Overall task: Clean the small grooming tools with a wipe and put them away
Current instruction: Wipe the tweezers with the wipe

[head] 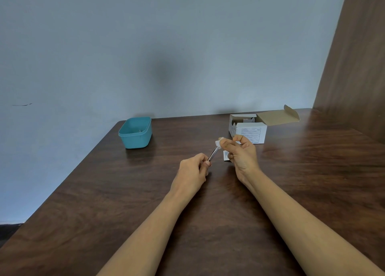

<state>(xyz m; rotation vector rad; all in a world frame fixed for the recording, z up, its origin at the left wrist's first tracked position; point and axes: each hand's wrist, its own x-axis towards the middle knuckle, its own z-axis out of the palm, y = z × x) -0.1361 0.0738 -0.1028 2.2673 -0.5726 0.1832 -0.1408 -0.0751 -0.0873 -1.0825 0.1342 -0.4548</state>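
- We hold a slim metal tool [213, 154] in the air above the surface [145, 192], between our two hands, slanting up and away from us. It looks like tweezers, though it is too small for us to be sure.
- Our left hand [191, 171] grips its near end, the fingers [205, 160] curled round it. We judge that this steadies the tool and leaves its far end free for cleaning.
- Our right hand [241, 155] pinches a small white wipe [218, 142] between thumb and fingers [226, 143], folded over the tool's far tip. The other fingers curl toward the palm. Wrapping the wipe round the tip should let us rub both sides at once.
- A torn white packet [225, 155] lies on the surface just below the right hand, partly hidden by it. We take it for the wipe's wrapper, dropped close by. Its small print is unreadable.
- A white box [250, 131] stands just behind the right hand with its brown flap [279, 116] thrown back, so more packets are within reach. The side facing us bears a framed panel of fine text, too small to read, and we can make out no brand.
- A teal tub [135, 133] sits open, well to the left near the surface's far edge, with something small and metallic inside. We judge that cleaned tools go there, and this tool is not yet in it.
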